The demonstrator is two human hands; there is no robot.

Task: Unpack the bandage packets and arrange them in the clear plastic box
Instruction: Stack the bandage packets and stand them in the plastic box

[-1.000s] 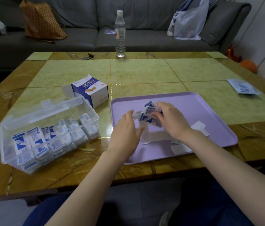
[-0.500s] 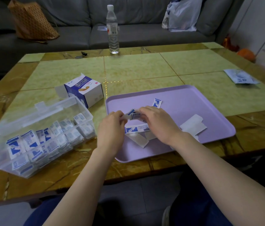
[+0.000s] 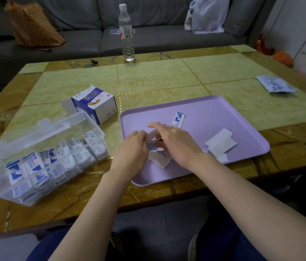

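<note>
Both hands meet over the near left part of the lilac tray [image 3: 223, 108]. My left hand [image 3: 133, 147] and my right hand [image 3: 176, 142] together hold a small bunch of white-and-blue bandage packets [image 3: 153, 141], mostly hidden between the fingers. One loose packet [image 3: 177, 119] lies on the tray just beyond my right hand. Several white packets [image 3: 221, 143] lie face down at the tray's near right, and another [image 3: 158, 160] lies under my hands. The clear plastic box [image 3: 43, 157] stands open on the left, holding several packets in rows.
An opened blue-and-white bandage carton [image 3: 95, 102] lies between the box and the tray. A water bottle [image 3: 126, 32] stands at the table's far edge, with keys [image 3: 91, 63] to its left. A flat printed pouch [image 3: 276, 84] lies far right. A grey sofa with bags sits behind.
My hands have drawn the gathered packets toward the tray's near left corner and closed together on them. One packet was left lying behind on the tray.
</note>
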